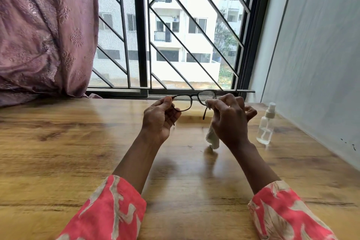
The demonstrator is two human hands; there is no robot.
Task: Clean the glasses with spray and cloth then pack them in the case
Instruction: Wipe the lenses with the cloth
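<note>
Dark-framed glasses (191,97) are held up above the wooden table (78,152), in front of the window. My left hand (159,121) pinches the frame at its left end. My right hand (228,121) pinches a white cloth (212,138) against the right lens; the cloth's loose end hangs down below the hand. One temple arm hangs down between my hands. A clear spray bottle (266,123) with a white pump top stands on the table to the right of my right hand. No case shows in this view.
A barred window (175,35) with a dark sill runs along the table's far edge. A mauve curtain (44,31) hangs at the back left. A pale wall (315,54) borders the table on the right.
</note>
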